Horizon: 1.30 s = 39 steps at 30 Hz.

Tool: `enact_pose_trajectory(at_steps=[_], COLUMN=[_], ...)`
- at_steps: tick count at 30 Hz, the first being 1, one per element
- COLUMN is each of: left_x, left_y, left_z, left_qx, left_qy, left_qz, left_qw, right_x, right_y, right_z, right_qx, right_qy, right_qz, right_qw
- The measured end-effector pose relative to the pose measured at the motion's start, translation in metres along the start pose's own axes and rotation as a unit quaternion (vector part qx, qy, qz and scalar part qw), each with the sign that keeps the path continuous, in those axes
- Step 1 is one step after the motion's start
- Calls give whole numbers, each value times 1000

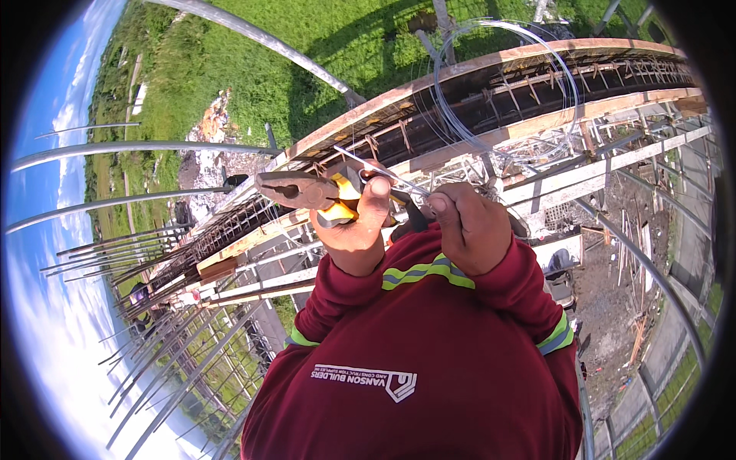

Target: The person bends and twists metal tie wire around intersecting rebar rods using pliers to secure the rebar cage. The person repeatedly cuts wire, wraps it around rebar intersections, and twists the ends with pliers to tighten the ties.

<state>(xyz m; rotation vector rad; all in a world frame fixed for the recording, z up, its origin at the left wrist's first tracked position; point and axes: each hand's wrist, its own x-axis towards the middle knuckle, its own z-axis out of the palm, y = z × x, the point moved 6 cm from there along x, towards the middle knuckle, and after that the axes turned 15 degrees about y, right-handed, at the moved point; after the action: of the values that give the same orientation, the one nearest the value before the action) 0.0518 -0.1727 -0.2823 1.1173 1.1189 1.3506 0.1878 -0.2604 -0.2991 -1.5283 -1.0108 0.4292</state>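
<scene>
Combination pliers with yellow and black handles (305,191) are in my left hand (356,230), their rusty jaws pointing left and nearly closed. Its thumb lies against the handle, and a finger curls close to some thin metal wire (356,156). My right hand (471,227) pinches this wire between thumb and curled fingers; the free end reaches up and left past the left hand. Whether the left fingers also grip the wire, I cannot tell. Beyond the hands, a loose coil of thin wire (448,115) hangs over the timber formwork (397,95); its link to the held wire is unclear.
Reinforcing bars with stirrups (520,95) run inside the long formwork. Scaffold pipes (259,34) surround it, and upright bars (172,368) rise at the lower left. Ground with scattered timber (638,310) lies far below at right. People are partly visible at far left.
</scene>
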Motion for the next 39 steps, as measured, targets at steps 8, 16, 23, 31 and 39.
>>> enact_pose_trajectory(at_steps=[8, 16, 23, 31, 39], left_x=[1, -50, -54, -30, -21], left_y=[-12, -43, -31, -23, -16], left_z=[-7, -17, -8, -7, -14], left_qx=[-85, -86, -41, 90, 124], left_qy=[-94, -226, -306, -287, -112], left_qz=[-122, -474, -445, -265, -218], left_qw=[984, 846, 841, 916, 961], right_x=[4, 5, 17, 21, 19], right_y=[-2, 5, 11, 7, 9], right_z=[-7, -13, -18, -19, -21], right_qx=[-3, -13, 31, 23, 19], right_qy=[19, 27, 36, 10, 12], right_qz=[29, 94, 116, 112, 97], right_qw=[999, 995, 992, 993, 995])
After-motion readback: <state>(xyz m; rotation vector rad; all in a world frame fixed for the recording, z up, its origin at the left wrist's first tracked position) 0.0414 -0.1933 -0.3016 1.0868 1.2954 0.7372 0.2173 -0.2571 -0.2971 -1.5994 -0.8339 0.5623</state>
